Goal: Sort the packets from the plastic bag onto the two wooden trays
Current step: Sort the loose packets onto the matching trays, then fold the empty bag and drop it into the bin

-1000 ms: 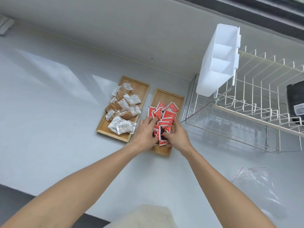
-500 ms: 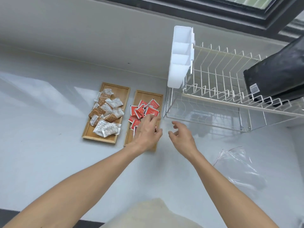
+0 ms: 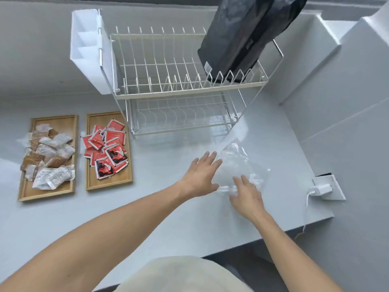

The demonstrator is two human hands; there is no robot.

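Note:
Two wooden trays lie side by side at the left. The left tray (image 3: 27, 191) holds several white and brown packets (image 3: 49, 157). The right tray (image 3: 109, 183) holds several red packets (image 3: 107, 147). A clear plastic bag (image 3: 237, 163) lies flat on the white counter to the right, and it looks empty. My left hand (image 3: 201, 175) rests palm down at the bag's left edge, fingers spread. My right hand (image 3: 247, 197) lies flat on the bag's near edge, fingers apart. Neither hand holds a packet.
A two-tier wire dish rack (image 3: 181, 85) stands behind the bag, with a white cutlery holder (image 3: 88, 53) on its left end and a black pouch (image 3: 237, 36) on top. A wall socket with a white charger (image 3: 325, 188) sits at the right.
Both hands left the red packets on the right tray and moved right to the plastic bag. The view swung right with them.

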